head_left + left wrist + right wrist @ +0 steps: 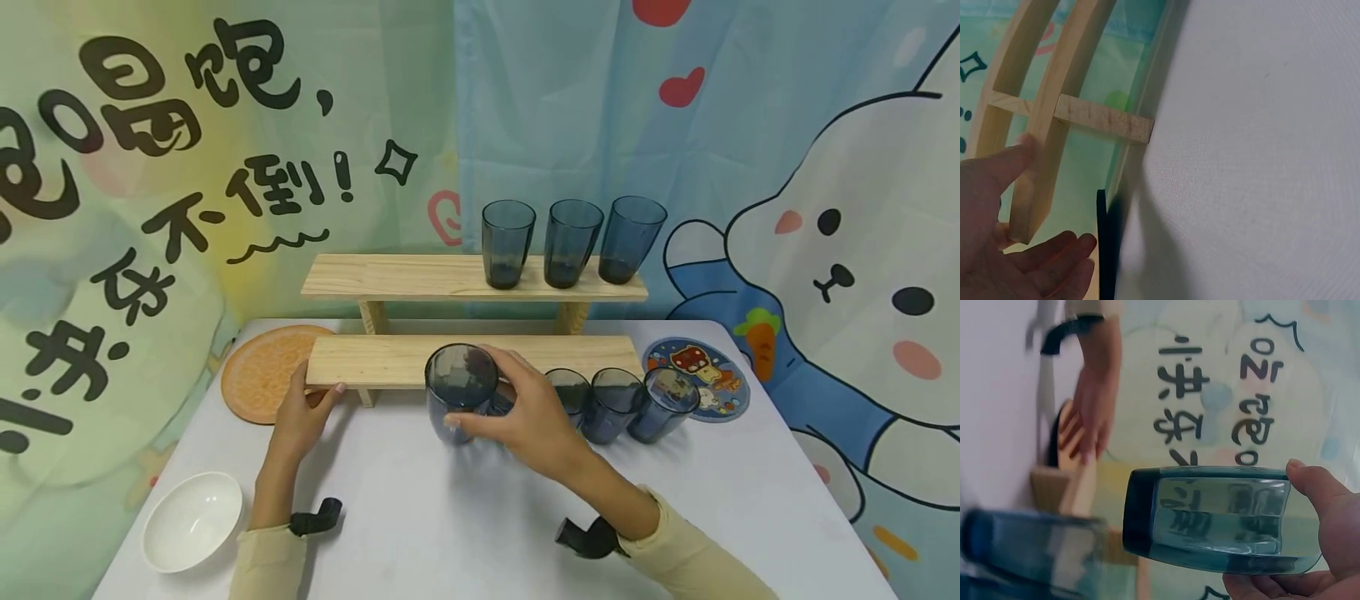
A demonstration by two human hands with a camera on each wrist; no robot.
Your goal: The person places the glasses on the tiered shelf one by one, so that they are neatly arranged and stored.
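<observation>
My right hand (540, 429) holds a dark blue-tinted drinking glass (459, 392), thumb on one side and fingers on the other. In the head view, this glass overlaps the lower board's front edge; in the right wrist view the tinted glass (1219, 522) lies across the picture with its thick base to the left. On the left, my hand (300, 429) grips the end of the lower board of a two-tier wooden shelf (375, 362). The left wrist view shows the thumb against the wooden board (1041, 169) and a fingertip behind it.
Three similar glasses (508, 246) stand on the upper board's right half. Several more glasses (615, 408) stand on the table before the shelf, partly hidden by my right hand. A round orange mat (255, 375), a white bowl (191, 525) and a patterned round mat (723, 383) lie around.
</observation>
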